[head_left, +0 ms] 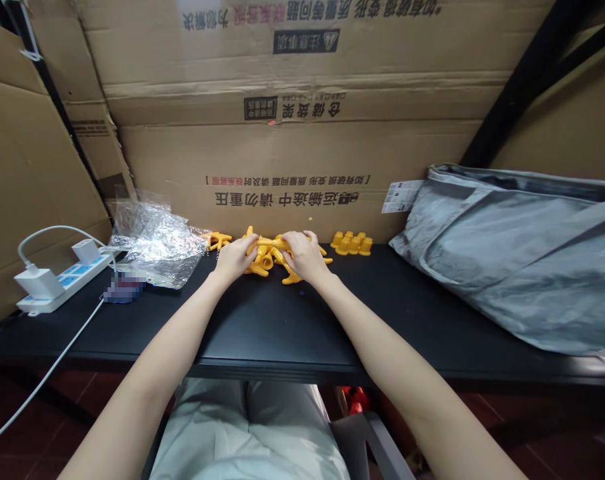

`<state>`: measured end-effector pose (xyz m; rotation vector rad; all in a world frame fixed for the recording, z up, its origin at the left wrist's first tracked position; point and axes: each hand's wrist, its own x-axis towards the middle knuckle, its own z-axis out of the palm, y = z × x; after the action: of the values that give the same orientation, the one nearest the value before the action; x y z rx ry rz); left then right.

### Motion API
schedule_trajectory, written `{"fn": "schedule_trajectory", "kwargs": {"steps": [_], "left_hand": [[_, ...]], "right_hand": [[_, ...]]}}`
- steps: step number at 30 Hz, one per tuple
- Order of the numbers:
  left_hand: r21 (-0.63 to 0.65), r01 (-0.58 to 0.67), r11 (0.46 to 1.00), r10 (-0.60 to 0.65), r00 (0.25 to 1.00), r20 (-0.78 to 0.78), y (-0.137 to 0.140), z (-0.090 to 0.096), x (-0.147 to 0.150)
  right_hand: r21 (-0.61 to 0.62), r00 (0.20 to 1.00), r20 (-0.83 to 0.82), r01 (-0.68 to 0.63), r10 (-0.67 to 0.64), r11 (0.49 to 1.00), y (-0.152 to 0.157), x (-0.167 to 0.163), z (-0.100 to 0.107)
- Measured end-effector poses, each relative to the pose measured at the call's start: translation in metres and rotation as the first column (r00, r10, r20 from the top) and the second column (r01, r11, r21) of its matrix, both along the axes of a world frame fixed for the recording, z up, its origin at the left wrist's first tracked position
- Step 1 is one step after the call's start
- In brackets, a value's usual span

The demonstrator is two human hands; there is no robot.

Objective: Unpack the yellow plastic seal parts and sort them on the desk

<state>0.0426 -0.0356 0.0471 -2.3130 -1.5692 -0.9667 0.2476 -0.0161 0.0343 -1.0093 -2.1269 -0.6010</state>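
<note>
Two bare hands work at the centre of the frame, above a black surface (252,333). The left hand (237,258) is closed on the left end of a yellow plastic piece (271,243), its thumb and fingertips against the part. The right hand (305,255), back upward, is curled over the right end of the same piece; its fingertips are partly hidden. The piece lies roughly horizontal between the two hands.

Directly below it, a cluster of yellow branched parts (259,269) rests on the surface; one part presents a round open end toward the camera. The exact count cannot be told, because the hands cover some of the parts.

Right of centre, a compact group of yellow cup-shaped parts (351,245) stands close to the cardboard panel (292,153), which fills the upper frame and bears inverted printed characters. Left of the hands, another yellow part (221,240) lies beside a clear plastic bag (157,243).

At the left of the frame, a white power strip (77,277) carries a large white adapter (38,283) and a smaller plug (86,251). A white cable (47,387) runs to the lower left. A grey bag (487,267) occupies the right side of the surface.
</note>
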Motion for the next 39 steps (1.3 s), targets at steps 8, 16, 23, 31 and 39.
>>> {"fn": "schedule_trajectory", "kwargs": {"steps": [8, 16, 23, 31, 39], "left_hand": [[-0.013, -0.025, 1.0, 0.025, 0.999, -0.026, -0.0012, 0.0003, -0.0007], [-0.028, -0.029, 0.999, 0.029, 0.999, -0.014, -0.0025, 0.0008, 0.0003], [-0.019, -0.01, 1.0, 0.009, 1.0, -0.011, -0.0026, 0.001, 0.0012], [-0.008, -0.035, 0.999, 0.035, 0.999, -0.026, -0.0015, 0.0002, 0.0002], [-0.037, -0.04, 0.999, 0.038, 0.999, -0.036, -0.001, -0.0016, 0.001]], "right_hand": [[-0.068, 1.0, 0.017, 0.004, -0.003, 0.998, -0.002, -0.0013, -0.001], [-0.042, 1.0, 0.02, 0.01, -0.009, 0.999, -0.0025, -0.0002, 0.0018], [-0.029, 0.999, 0.023, 0.035, -0.034, 0.999, -0.001, -0.0005, 0.0009], [-0.057, 0.997, 0.057, 0.046, -0.043, 0.997, -0.0017, -0.0026, -0.0026], [-0.066, 0.997, 0.074, 0.035, -0.03, 0.997, -0.0016, -0.0017, 0.0001]]}}
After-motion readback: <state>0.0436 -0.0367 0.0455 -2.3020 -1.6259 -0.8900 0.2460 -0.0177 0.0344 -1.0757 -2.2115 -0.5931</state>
